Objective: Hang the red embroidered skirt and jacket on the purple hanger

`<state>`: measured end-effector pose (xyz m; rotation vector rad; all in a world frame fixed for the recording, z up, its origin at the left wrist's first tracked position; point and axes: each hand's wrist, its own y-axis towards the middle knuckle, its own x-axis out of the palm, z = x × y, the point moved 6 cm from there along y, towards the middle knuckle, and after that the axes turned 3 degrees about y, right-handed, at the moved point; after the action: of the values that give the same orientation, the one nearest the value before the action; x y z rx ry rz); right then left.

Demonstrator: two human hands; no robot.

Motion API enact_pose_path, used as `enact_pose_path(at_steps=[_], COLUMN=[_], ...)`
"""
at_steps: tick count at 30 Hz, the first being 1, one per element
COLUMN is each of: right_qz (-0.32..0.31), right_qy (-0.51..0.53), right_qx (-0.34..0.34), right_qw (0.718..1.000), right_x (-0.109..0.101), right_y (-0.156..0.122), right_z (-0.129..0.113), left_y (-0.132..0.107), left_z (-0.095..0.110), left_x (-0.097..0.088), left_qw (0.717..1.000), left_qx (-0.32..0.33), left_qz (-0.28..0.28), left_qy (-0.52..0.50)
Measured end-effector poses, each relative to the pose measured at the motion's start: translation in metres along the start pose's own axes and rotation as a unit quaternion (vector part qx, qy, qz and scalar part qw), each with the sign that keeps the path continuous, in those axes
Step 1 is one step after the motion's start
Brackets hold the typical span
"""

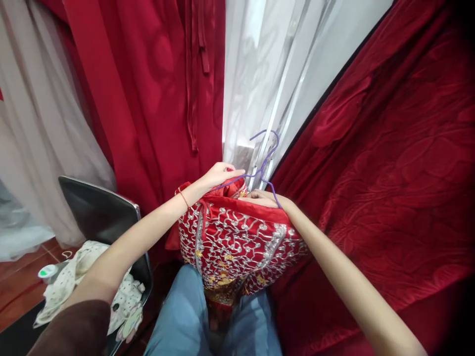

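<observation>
A red garment (pixel 237 237) with dense silver and gold embroidery hangs bunched in front of my knees, its plain red waistband uppermost. Rising from its opening is a thin purple wire hanger (pixel 264 163), hook to the top. My left hand (pixel 221 174) is closed at the left of the opening, its thumb along the hanger's left arm. Under the hanger's right arm, my right hand (pixel 264 198) reaches over the waistband, fingers curled at the cloth. Their tips are partly hidden by the fabric.
A black chair (pixel 100 207) stands at left, bearing a cream dotted cloth (pixel 87 262) and a white-capped container (pixel 48 271). Red curtains (pixel 148 89) and white drapes (pixel 252 74) hang ahead. Red velvet fabric (pixel 401 188) fills the right side.
</observation>
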<state>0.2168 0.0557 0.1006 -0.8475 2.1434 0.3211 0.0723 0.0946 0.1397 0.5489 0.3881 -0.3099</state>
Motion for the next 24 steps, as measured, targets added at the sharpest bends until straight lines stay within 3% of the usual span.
enact_pose_path(at_steps=[4,9,14,16,19,21,22,24], right_qz=[0.03,0.095,0.104,0.124,0.16,0.189,0.206,0.24], right_qy=[0.025,0.085,0.181,0.216,0.239,0.23,0.219,0.167], right_qx=[0.011,0.023,-0.015,-0.029,-0.026,-0.026,-0.028,-0.024], right_qw=[0.999,0.992,0.978,0.968,0.957,0.954,0.953,0.956], right_x=[-0.007,-0.017,-0.014,-0.015,-0.015,-0.015,-0.017,-0.02], right_y=[-0.01,-0.024,-0.025,-0.025,-0.022,-0.019,-0.017,-0.014], right_z=[-0.003,0.002,0.001,0.001,0.007,0.012,0.015,0.022], left_y=[-0.004,-0.002,-0.005,-0.006,-0.006,-0.007,-0.008,-0.008], left_z=[0.022,0.041,0.049,0.048,0.034,0.015,0.004,-0.016], left_x=[-0.006,0.002,0.005,0.0,-0.011,-0.023,-0.031,-0.048], left_qw=[0.995,0.996,0.993,0.991,0.98,0.955,0.939,0.911], left_qx=[0.001,0.036,0.087,0.089,0.021,-0.057,-0.091,-0.127], left_qz=[0.08,0.077,0.018,-0.034,-0.165,-0.24,-0.257,-0.237], left_qy=[-0.063,-0.035,0.076,0.097,0.108,0.164,0.208,0.312])
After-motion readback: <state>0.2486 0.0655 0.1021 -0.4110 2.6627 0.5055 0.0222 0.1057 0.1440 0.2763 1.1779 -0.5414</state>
